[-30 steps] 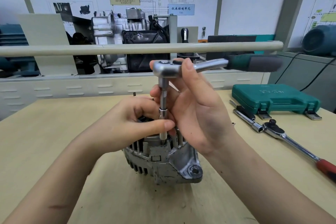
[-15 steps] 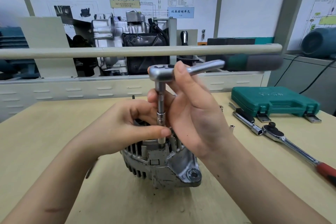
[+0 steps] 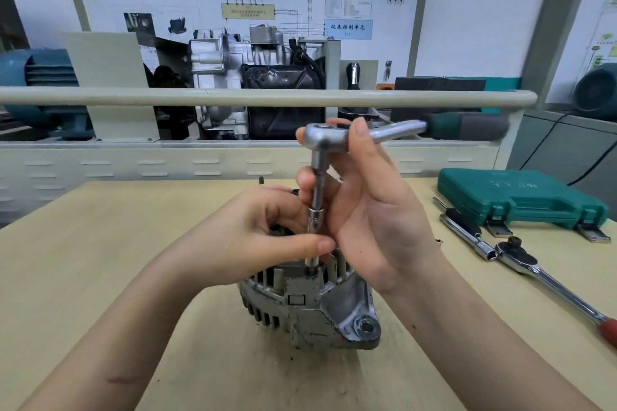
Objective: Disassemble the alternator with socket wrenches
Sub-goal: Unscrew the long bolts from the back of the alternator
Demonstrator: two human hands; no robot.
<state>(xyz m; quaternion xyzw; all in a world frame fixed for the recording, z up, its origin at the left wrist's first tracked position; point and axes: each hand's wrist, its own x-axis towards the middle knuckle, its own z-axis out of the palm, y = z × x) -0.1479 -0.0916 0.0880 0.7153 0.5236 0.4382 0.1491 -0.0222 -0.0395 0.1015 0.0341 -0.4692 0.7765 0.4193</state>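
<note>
Alternator (image 3: 314, 307) upright mid-table (image 3: 100, 260), socket (image 3: 313, 262) seated on a top bolt. Left hand (image 3: 263, 237) pinching the extension (image 3: 316, 207) low, likely to keep it plumb. Right hand (image 3: 370, 210) curled round the ratchet (image 3: 329, 137) head, steadying it. Spare ratchet (image 3: 547, 280) and green case (image 3: 521, 197) lying well apart, rightward.

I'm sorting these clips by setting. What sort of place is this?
Probably an automotive training workshop: wall boards with wiring diagrams, a cutaway engine display behind the bench, and a green socket-set case beside the alternator.
</note>
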